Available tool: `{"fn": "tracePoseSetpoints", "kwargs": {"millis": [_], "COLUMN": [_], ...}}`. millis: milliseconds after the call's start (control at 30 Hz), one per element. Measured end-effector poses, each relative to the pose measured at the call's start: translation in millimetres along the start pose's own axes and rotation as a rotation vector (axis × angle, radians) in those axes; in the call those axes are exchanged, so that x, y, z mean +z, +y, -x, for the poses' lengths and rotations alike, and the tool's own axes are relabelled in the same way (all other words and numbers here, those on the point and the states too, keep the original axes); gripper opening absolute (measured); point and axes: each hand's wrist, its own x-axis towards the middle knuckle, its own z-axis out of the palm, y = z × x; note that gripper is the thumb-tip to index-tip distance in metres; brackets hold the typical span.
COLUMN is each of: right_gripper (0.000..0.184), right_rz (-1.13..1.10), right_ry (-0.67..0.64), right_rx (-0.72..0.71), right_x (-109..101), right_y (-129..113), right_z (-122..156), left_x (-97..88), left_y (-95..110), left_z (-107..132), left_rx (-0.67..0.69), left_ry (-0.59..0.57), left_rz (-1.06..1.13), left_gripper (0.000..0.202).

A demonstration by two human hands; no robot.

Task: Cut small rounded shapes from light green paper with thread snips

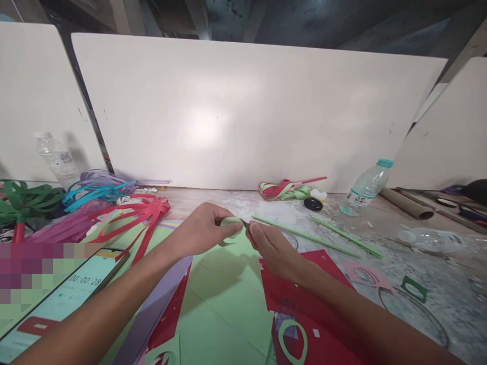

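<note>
Over the light green paper sheets [220, 299], my left hand [203, 230] pinches a curled piece of light green paper [228, 221] between thumb and fingers. My right hand [272, 248] is closed on a small dark pointed metal tool [245, 225]; its tip touches or nearly touches the paper's edge, and its exact kind is mostly hidden by the fingers. Both hands meet above the middle of the table. A cut light green paper ring [281, 337] lies on red paper [323, 309] below my right forearm.
A phone [64, 289] showing a timer lies at left, near red paper strips [152, 208] and a purple sheet stack [152, 314]. Green sticks [308, 236], a teal-capped bottle [365, 187] and a cardboard tube [407, 203] lie or stand right. A white panel [258, 116] closes the back.
</note>
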Motion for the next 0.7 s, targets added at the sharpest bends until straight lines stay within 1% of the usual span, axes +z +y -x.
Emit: {"fn": "tracePoseSetpoints", "kwargs": {"millis": [100,367,567,700], "right_gripper": [0.041,0.042,0.041,0.041], "right_rz": [-0.01,0.019,0.006,-0.011], "right_ry": [-0.002,0.007,0.008,0.011], "right_rx": [0.007,0.011,0.007,0.014], "right_x": [0.7,1.3,-0.3,0.0], "right_y": [0.1,-0.2,1.7,1.6], "right_z": [-0.6,-1.3,-3.2,-2.9], "left_x": [0.0,-0.3,-3.2,-2.8], "left_y": [1.1,0.4,1.8,1.1], "left_z": [0.8,0.6,0.1,-0.3], "left_rx": [-0.014,0.005,-0.021,-0.02], "left_ry": [-0.009,-0.016,0.06,0.054], "left_rz": [-0.014,-0.01,-0.018,-0.011], "left_gripper": [0.03,0.034,0.039,0.037]}}
